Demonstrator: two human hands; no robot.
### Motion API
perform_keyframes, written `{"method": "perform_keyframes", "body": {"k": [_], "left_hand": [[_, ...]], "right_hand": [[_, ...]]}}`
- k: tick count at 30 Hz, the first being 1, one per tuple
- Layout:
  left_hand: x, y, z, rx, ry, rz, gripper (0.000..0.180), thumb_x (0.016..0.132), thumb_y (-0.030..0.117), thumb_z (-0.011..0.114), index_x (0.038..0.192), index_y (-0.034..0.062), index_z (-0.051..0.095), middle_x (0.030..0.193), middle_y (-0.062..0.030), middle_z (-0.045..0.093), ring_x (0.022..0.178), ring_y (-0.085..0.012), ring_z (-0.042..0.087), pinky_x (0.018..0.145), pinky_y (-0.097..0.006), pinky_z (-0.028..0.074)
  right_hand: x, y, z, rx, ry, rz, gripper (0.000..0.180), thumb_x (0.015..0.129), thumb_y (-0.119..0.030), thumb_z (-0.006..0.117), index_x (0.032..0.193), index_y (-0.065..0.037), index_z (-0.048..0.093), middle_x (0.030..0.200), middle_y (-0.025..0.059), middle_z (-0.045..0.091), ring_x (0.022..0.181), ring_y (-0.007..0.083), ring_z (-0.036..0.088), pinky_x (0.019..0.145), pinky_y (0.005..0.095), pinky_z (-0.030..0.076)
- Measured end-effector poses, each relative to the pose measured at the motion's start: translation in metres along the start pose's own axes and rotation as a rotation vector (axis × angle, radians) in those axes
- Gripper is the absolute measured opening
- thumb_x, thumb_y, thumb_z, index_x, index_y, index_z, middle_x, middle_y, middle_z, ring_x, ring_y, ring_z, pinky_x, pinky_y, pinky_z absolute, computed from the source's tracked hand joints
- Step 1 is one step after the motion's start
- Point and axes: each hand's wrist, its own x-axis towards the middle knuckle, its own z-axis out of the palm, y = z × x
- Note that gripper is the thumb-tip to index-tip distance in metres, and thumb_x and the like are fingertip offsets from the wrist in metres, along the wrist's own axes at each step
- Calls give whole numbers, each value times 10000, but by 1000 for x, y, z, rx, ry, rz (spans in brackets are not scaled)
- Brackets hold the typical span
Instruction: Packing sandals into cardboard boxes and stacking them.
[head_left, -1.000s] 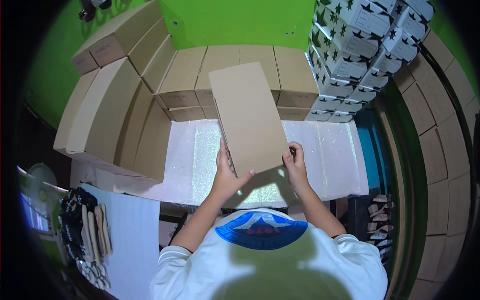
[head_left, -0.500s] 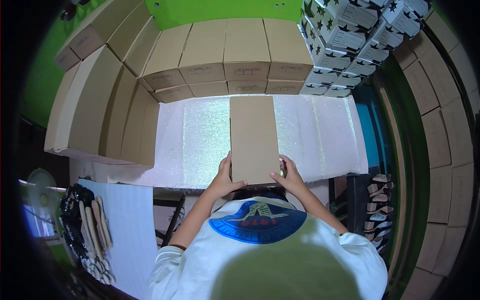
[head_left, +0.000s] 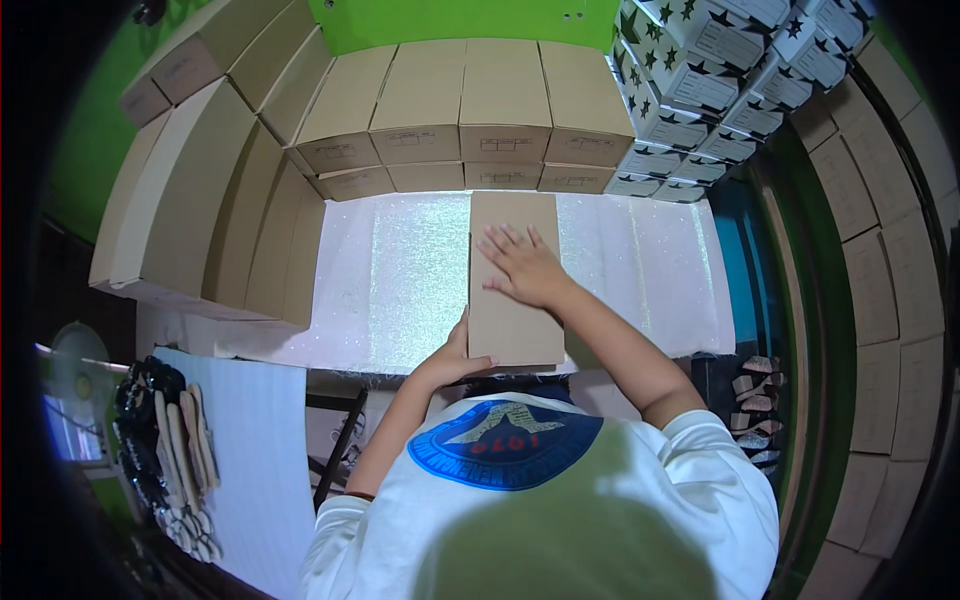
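A brown cardboard box (head_left: 518,335) lies lengthwise in front of me on the white glittery cloth (head_left: 640,270), its plain lid facing up. At its near left corner my left hand (head_left: 449,360) grips the box, thumb over the top and fingers along the side. My right hand (head_left: 528,270) rests flat on the upper middle of the lid, fingers spread and holding nothing. The fingers of my left hand are partly hidden by the side of the box.
Closed brown boxes (head_left: 420,95) line the back of the table. More brown boxes (head_left: 165,190) are stacked at the left, white star-patterned boxes (head_left: 690,85) at the back right. Shoes (head_left: 757,405) hang low at right; a striped cloth surface (head_left: 255,430) with light shoe parts (head_left: 185,440) is at left.
My right hand has left the box's near right corner and moved up and left onto the lid, fingers now spread. My left hand stays at the near left corner.
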Motion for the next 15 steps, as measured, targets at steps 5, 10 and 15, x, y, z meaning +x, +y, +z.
{"method": "perform_keyframes", "body": {"k": [5,10,15], "left_hand": [[-1,-14,2,60,34,19,1037,690,284,703,1397,-28,12,1419,-254,165,1335,-317,157,1078,-343,164],[-5,-2,-25,-141,124,-37,800,740,221,616,1378,-9,192,1317,-200,373,1246,-265,335,1033,-326,254],[9,-18,-73,-55,406,-42,609,786,191,524,1320,-29,330,1156,-195,515,1030,-251,515,913,-309,379]], "right_hand": [[40,28,-7,-11,9,62,619,853,-580,358,1358,-223,334,1449,69,240,1340,259,207,1072,518,119],[43,46,-8,-26,51,281,591,865,-544,374,1364,-231,327,1441,83,253,1337,277,207,1066,516,141],[12,34,-21,-30,46,567,625,850,-558,386,1354,-192,349,1434,99,267,1290,308,278,1023,509,225]]}}
